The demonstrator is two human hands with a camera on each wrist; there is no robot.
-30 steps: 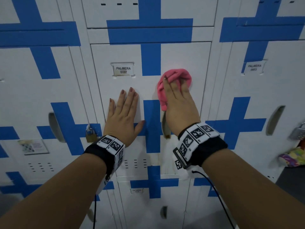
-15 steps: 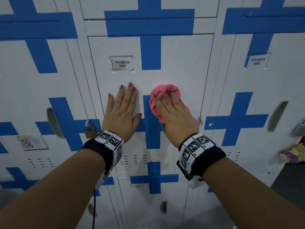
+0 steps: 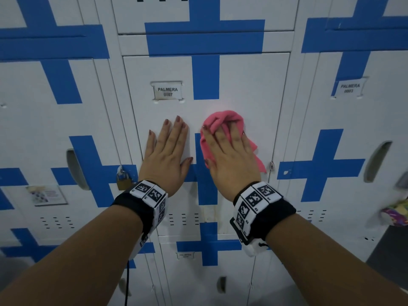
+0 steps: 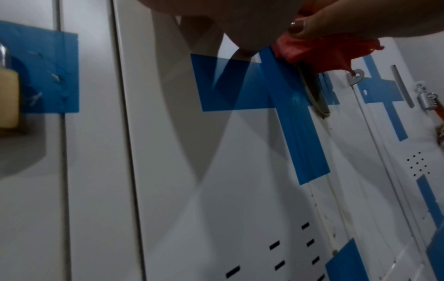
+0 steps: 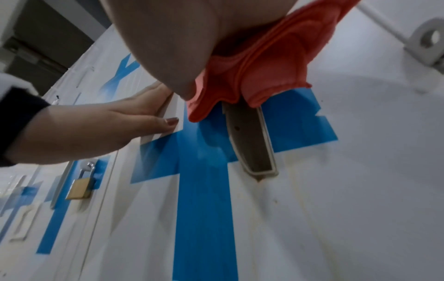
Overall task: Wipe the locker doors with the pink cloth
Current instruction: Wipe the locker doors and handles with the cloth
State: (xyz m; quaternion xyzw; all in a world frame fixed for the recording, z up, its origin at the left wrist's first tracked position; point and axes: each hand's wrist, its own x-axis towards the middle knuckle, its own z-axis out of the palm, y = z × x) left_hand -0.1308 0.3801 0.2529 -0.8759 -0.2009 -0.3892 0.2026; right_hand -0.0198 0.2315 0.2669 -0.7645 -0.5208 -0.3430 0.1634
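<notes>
The pink cloth [image 3: 227, 118] is bunched on the white locker door [image 3: 254, 85] with blue crosses. My right hand [image 3: 229, 155] lies flat over it and presses it against the door, with a fold of cloth over the middle fingertips. In the right wrist view the cloth [image 5: 276, 66] hangs below my palm [image 5: 168, 38], just above the door's recessed handle [image 5: 252, 140]. My left hand [image 3: 169, 149] rests flat on the same door, left of the cloth, with straight fingers. The left wrist view shows the cloth [image 4: 312, 51] under my right thumb [image 4: 336, 24].
A brass padlock [image 3: 122, 180] hangs on the locker to the left. A name plate [image 3: 167, 91] sits above my left hand. A hasp [image 3: 272, 166] juts out at the door's right edge. Colourful fabric [image 3: 395, 214] hangs at the far right.
My right hand slid the cloth down and to the left across the door, then a little back up. The left hand stayed flat in the same spot.
</notes>
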